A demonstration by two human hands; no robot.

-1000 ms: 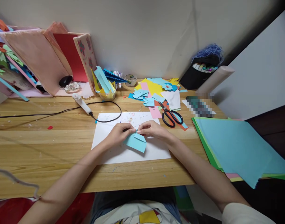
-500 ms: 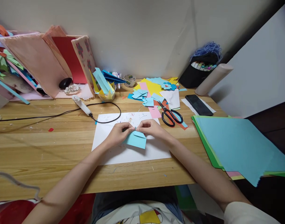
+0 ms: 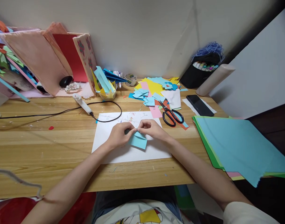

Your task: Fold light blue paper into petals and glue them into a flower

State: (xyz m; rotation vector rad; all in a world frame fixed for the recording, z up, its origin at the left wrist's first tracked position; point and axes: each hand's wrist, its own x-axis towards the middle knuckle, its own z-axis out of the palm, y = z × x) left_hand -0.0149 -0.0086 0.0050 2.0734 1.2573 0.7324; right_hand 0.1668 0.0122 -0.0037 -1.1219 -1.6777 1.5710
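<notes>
Indoors | wooden desk (image 3: 51, 149) before grey wall (image 3: 142, 40) | white sheet (image 3: 156, 151) on desk | left hand (image 3: 119, 134), right hand (image 3: 153, 129): grip pinching blue paper (image 3: 138, 143)

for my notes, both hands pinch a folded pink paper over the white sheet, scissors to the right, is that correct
Wrong colour: the head view shows light blue folded paper, not pink. The left hand and right hand do pinch it over the white sheet, scissors to the right.
</notes>
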